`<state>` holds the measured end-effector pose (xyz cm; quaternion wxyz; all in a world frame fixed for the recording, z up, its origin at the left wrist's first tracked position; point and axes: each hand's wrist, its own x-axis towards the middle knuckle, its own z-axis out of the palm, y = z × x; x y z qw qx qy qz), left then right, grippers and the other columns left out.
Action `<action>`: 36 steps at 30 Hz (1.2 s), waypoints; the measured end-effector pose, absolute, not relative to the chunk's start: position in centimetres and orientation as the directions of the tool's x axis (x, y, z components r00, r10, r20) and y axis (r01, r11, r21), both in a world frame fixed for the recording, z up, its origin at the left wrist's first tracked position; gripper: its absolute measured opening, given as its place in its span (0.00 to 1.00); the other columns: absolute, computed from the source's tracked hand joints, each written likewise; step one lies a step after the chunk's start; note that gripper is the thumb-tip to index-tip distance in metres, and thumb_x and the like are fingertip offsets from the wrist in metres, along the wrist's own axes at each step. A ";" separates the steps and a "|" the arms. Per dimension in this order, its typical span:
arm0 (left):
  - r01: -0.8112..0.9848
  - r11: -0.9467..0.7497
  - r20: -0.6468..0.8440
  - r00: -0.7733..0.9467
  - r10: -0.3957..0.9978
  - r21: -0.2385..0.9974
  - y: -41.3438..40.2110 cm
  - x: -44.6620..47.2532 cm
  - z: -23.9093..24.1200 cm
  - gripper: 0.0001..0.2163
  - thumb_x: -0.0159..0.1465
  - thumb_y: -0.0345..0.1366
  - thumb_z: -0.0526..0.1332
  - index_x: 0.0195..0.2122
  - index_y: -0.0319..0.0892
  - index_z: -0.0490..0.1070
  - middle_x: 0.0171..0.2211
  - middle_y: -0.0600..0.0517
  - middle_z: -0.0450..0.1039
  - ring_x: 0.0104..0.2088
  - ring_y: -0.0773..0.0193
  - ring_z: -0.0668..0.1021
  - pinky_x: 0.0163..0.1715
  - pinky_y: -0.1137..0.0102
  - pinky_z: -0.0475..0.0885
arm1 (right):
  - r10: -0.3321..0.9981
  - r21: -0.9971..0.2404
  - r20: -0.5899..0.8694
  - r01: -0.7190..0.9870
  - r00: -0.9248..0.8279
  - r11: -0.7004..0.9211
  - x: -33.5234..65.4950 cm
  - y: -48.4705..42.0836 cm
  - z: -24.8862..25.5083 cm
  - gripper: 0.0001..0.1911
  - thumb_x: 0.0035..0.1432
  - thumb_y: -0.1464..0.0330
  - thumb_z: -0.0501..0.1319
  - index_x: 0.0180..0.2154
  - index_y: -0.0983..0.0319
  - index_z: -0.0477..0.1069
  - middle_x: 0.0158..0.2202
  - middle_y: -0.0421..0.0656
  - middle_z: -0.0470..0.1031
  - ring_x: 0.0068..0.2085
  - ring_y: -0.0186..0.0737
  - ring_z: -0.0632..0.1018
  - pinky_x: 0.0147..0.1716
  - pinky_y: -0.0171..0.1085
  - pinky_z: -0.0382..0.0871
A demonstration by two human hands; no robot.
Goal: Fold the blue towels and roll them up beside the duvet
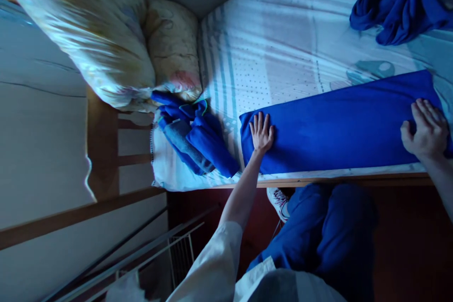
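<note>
A long blue cloth (339, 125), folded into a flat strip, lies along the near edge of the bed. My left hand (262, 134) rests flat on its left end, fingers spread. At the other end my right hand (426, 127) lies on the cloth, fingers stretched forward and the thumb apart. Nothing is held in either hand. Left of the strip, a loose heap of blue clothing (198, 137) with a grey-blue piece in it sits near the pillows. Another crumpled blue cloth (403, 7) lies at the far right of the bed.
The bed has a patterned light sheet (283, 47) and a wooden edge (339, 181). Two pillows, a large one (95, 28) and a smaller one (173, 47), lean at the left end. Below left stands a metal rack (141, 255) beside the wooden bed frame (102, 151).
</note>
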<state>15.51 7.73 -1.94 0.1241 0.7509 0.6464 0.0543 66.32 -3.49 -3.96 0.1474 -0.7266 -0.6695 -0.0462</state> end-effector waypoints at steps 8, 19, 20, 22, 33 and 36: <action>0.975 0.058 -0.076 -0.043 0.996 0.215 10.5 10.9 -1.9 0.29 0.75 0.43 0.46 0.75 0.39 0.53 0.77 0.44 0.44 0.77 0.53 0.45 0.75 0.49 0.42 | 0.980 -0.055 0.169 0.994 0.100 -0.092 66.2 -3.6 -3.5 0.31 0.71 0.67 0.50 0.70 0.74 0.62 0.70 0.59 0.64 0.74 0.43 0.61 0.68 0.45 0.59; 0.958 0.003 -0.030 0.006 1.000 0.285 4.4 14.1 -2.7 0.30 0.74 0.44 0.47 0.75 0.40 0.53 0.78 0.43 0.42 0.77 0.50 0.44 0.75 0.46 0.40 | 0.979 -0.193 0.110 0.970 0.174 -0.151 65.1 -3.6 -1.7 0.31 0.69 0.66 0.50 0.69 0.73 0.63 0.70 0.59 0.65 0.73 0.44 0.63 0.71 0.45 0.56; 0.950 -0.025 -0.028 0.036 0.999 0.313 3.0 13.9 -2.8 0.29 0.74 0.44 0.47 0.75 0.41 0.54 0.77 0.44 0.44 0.77 0.51 0.45 0.75 0.46 0.41 | 0.979 -0.196 0.112 0.969 0.173 -0.149 65.1 -3.6 -1.7 0.31 0.69 0.66 0.50 0.69 0.73 0.63 0.70 0.60 0.64 0.73 0.45 0.63 0.71 0.46 0.57; 0.933 -0.054 0.000 0.058 0.998 0.355 0.7 12.4 -2.8 0.28 0.75 0.43 0.47 0.74 0.42 0.56 0.77 0.44 0.47 0.77 0.52 0.48 0.75 0.47 0.43 | 0.977 -0.203 0.121 0.968 0.175 -0.148 65.1 -3.7 -1.6 0.31 0.69 0.66 0.49 0.69 0.73 0.63 0.70 0.60 0.64 0.73 0.45 0.63 0.71 0.46 0.56; 0.831 -0.226 0.164 0.164 0.973 0.509 -1.7 4.7 -4.0 0.28 0.71 0.40 0.52 0.72 0.40 0.61 0.74 0.41 0.57 0.75 0.48 0.56 0.74 0.48 0.51 | 0.983 -0.182 0.148 0.980 0.112 -0.084 65.9 -3.9 -1.9 0.34 0.68 0.67 0.48 0.72 0.67 0.57 0.72 0.55 0.63 0.73 0.51 0.63 0.70 0.55 0.60; 0.805 -0.223 0.180 0.146 0.973 0.549 -1.6 5.3 -3.9 0.28 0.70 0.39 0.53 0.71 0.40 0.63 0.73 0.41 0.57 0.75 0.48 0.58 0.74 0.49 0.51 | 0.986 -0.142 0.126 0.986 0.110 -0.092 65.7 -3.9 -1.5 0.33 0.68 0.66 0.46 0.72 0.69 0.58 0.72 0.56 0.62 0.73 0.48 0.63 0.71 0.53 0.59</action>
